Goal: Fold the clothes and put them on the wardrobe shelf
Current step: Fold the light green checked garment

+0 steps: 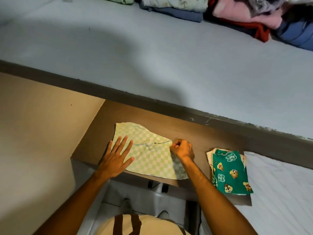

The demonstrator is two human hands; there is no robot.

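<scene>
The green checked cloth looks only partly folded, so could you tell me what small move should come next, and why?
Probably fold the right edge leftward. The left hand lies flat, pinning the green checked cloth to the wooden surface, while the right hand pinches that edge and the cloth is still spread wide.

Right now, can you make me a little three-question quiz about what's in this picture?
1. True or false: the left hand lies flat on the checked cloth.
2. What does the right hand do? A) pinches the cloth's edge B) holds a cup C) hangs free
3. Fill in: the green cartoon garment lies to the ____ of the checked cloth.

Key: 1 true; 2 A; 3 right.
</scene>
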